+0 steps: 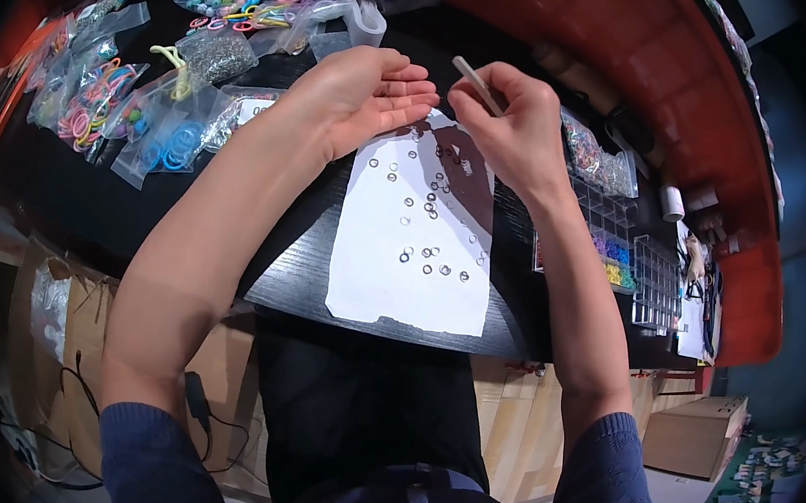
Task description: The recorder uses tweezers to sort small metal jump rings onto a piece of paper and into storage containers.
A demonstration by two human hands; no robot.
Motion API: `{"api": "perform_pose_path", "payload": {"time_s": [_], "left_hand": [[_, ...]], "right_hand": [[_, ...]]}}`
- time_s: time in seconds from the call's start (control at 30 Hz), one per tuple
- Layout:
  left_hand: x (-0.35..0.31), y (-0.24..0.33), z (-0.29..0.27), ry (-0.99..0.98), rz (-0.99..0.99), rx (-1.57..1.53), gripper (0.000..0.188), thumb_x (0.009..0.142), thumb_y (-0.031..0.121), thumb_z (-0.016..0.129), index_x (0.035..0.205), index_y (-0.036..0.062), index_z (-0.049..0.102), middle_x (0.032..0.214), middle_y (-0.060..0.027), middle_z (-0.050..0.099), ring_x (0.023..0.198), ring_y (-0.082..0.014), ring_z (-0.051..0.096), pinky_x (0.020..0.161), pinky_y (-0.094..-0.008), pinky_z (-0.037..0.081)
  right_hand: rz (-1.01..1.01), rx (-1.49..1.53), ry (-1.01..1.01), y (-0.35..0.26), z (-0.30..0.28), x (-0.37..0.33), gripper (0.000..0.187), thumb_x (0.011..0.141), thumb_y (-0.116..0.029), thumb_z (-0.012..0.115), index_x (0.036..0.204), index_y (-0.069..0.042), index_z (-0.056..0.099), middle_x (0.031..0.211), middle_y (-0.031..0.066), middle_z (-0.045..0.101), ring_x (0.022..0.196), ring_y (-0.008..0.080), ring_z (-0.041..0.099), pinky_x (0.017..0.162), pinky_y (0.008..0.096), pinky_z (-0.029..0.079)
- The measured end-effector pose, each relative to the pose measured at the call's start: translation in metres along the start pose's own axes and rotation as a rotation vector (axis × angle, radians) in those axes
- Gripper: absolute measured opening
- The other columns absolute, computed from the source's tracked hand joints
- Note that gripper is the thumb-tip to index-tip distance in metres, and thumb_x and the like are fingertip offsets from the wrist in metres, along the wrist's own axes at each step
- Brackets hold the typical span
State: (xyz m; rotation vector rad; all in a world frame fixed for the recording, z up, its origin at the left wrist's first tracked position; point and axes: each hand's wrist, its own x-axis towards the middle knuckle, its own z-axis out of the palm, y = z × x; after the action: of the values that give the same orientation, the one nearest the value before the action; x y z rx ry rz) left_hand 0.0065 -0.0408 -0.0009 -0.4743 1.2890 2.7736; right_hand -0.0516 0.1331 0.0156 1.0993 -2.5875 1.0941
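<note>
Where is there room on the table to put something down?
The lower part of the white sheet, below the rings, is bare. So is the dark table strip between the bags and the near edge. It is crowded along the back with bags and at the right with the bead boxes.

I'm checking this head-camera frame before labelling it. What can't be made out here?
- Left hand: palm tilted away, so whether it holds any rings is hidden.
- Right hand: pinches a pale stick; its lower end is hidden by the fingers.
- Rings on the white sheet: too small to tell open from closed.
- Bags: contents blurred by the fisheye rim.
- Bead box: partly behind the right forearm.
</note>
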Motion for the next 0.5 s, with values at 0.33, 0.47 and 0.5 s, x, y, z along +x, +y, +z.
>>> {"api": "perform_pose_path", "payload": {"time_s": [0.33, 0.47, 0.5], "left_hand": [[0.003, -0.003, -0.001, -0.044, -0.081, -0.104, 0.037, 0.102, 0.009, 0.042, 0.126, -0.019, 0.044, 0.127, -0.0326, 0.051, 0.123, -0.0389, 0.056, 0.109, -0.0443, 0.049], [0.001, -0.004, 0.0, -0.007, -0.066, -0.062, 0.036, 0.102, 0.009, 0.044, 0.125, -0.018, 0.046, 0.125, -0.0314, 0.053, 0.121, -0.0375, 0.058, 0.108, -0.0432, 0.05], [0.001, -0.004, 0.0, -0.007, -0.066, -0.042, 0.036, 0.101, 0.01, 0.045, 0.125, -0.0175, 0.047, 0.124, -0.0304, 0.054, 0.119, -0.0365, 0.059, 0.107, -0.0425, 0.051]], "right_hand": [[0.171, -0.154, -0.203, -0.006, -0.028, -0.011, 0.012, 0.075, -0.005, 0.074, 0.085, 0.001, 0.076, 0.074, 0.0145, 0.072, 0.066, 0.0189, 0.069, 0.065, 0.0316, 0.054], [0.147, -0.143, -0.3, 0.0, -0.021, -0.012, 0.015, 0.071, -0.004, 0.076, 0.086, 0.001, 0.075, 0.079, 0.0151, 0.074, 0.075, 0.0237, 0.072, 0.072, 0.034, 0.055], [0.15, -0.144, -0.299, 0.001, -0.019, -0.013, 0.015, 0.071, -0.004, 0.076, 0.086, 0.001, 0.075, 0.079, 0.0151, 0.074, 0.075, 0.0237, 0.072, 0.072, 0.034, 0.055]]}}
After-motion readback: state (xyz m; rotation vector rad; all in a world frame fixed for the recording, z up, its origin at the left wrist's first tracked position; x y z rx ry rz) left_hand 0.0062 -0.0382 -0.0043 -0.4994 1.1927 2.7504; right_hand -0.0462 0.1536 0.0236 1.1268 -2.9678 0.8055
